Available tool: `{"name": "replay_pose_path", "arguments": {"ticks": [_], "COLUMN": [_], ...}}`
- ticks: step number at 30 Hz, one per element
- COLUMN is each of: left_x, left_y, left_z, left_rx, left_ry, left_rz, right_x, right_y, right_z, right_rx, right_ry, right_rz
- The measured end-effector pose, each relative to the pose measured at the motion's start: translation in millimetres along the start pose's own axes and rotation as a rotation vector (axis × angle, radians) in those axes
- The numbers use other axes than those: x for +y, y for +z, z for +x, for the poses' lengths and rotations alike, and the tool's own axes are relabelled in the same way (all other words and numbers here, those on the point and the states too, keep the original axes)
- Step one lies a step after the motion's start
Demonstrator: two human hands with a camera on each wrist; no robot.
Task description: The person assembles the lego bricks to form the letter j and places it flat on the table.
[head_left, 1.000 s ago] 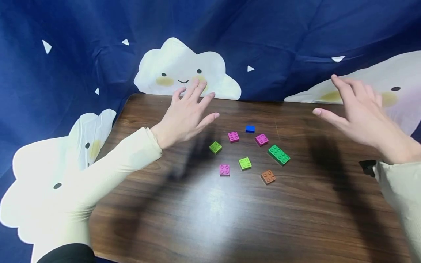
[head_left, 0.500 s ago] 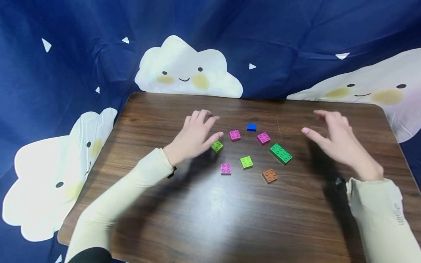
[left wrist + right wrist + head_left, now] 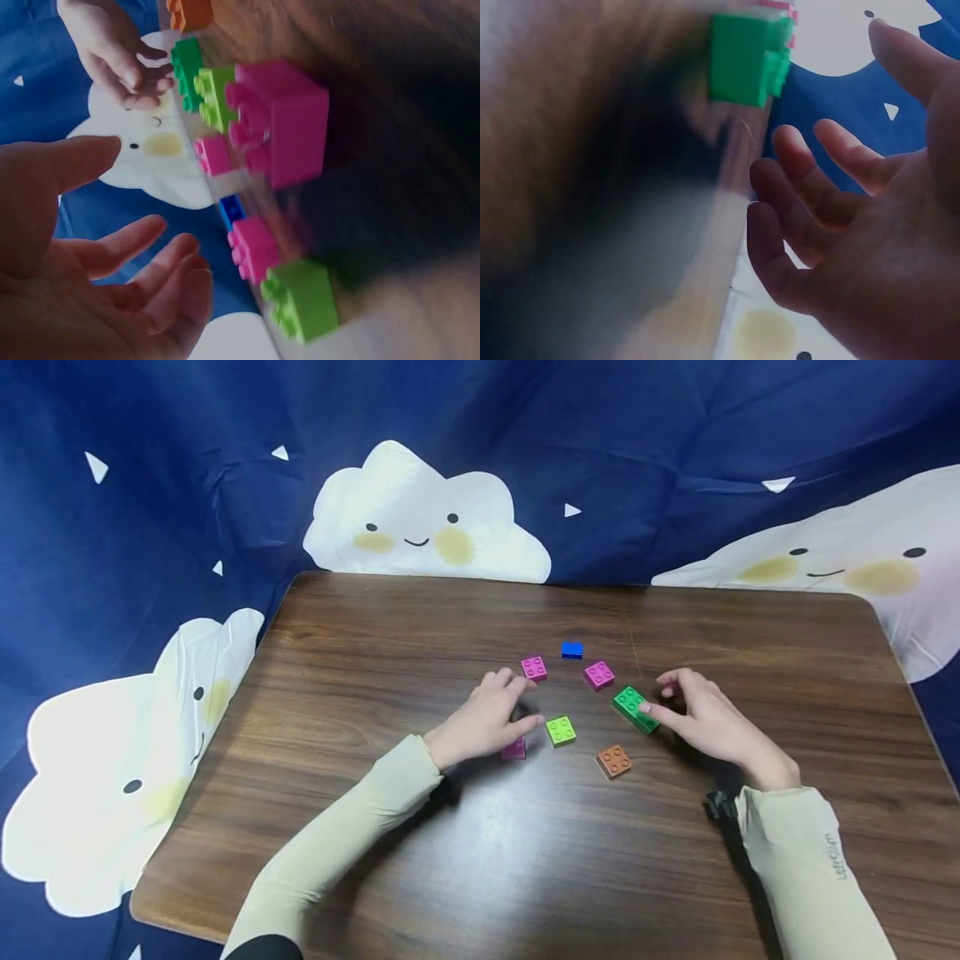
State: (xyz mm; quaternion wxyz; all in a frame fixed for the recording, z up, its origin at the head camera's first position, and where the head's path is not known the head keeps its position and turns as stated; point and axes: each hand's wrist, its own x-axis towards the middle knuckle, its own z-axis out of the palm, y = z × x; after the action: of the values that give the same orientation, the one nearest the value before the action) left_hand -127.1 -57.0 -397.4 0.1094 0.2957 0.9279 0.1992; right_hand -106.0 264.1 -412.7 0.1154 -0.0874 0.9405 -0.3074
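Observation:
My left hand [image 3: 487,718] hovers with loosely bent fingers over a pink brick [image 3: 513,750], partly covering it, with a lime brick [image 3: 560,731] just beyond the thumb. In the left wrist view that pink brick [image 3: 296,124] stands close by, outside the fingers, and a darker lime brick [image 3: 306,300], hidden by the hand in the head view, shows too. My right hand [image 3: 708,718] reaches to the long green brick [image 3: 632,706]; its thumb overlaps the brick's near end. Nothing lies within the right fingers in the right wrist view, where the green brick [image 3: 739,58] sits ahead of them.
On the brown wooden table [image 3: 360,643] two magenta bricks [image 3: 533,668] and a blue brick [image 3: 572,650] lie farther back. A brown-orange brick [image 3: 614,762] lies nearer me. Behind the table hangs a dark blue curtain [image 3: 600,435] with white clouds.
Both hands have come down from high over the table and inward to the bricks: the left toward the near pink brick, the right leftward to the green one. The bricks stay in place.

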Motion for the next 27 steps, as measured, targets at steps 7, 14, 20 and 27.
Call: {"name": "replay_pose_path", "arguments": {"ticks": [7, 14, 20, 27], "left_x": [8.5, 19.2, 24.6, 23.6], "left_y": [22.3, 35.1, 38.4, 43.1], "left_z": [6.7, 15.1, 18.0, 19.4], "left_rx": [-0.079, -0.117, -0.148, -0.154], "left_ry": [-0.05, -0.092, -0.114, -0.115], "left_rz": [-0.004, 0.035, 0.073, 0.114], "right_x": [1.2, 1.6, 1.2, 2.4], "right_y": [13.9, 17.9, 18.6, 20.9], "right_z": [4.1, 7.7, 9.4, 10.4], "right_rx": [-0.041, -0.062, -0.058, -0.061], "right_ry": [-0.004, 0.005, -0.009, -0.015], "right_rz": [-0.015, -0.038, -0.038, -0.058]}}
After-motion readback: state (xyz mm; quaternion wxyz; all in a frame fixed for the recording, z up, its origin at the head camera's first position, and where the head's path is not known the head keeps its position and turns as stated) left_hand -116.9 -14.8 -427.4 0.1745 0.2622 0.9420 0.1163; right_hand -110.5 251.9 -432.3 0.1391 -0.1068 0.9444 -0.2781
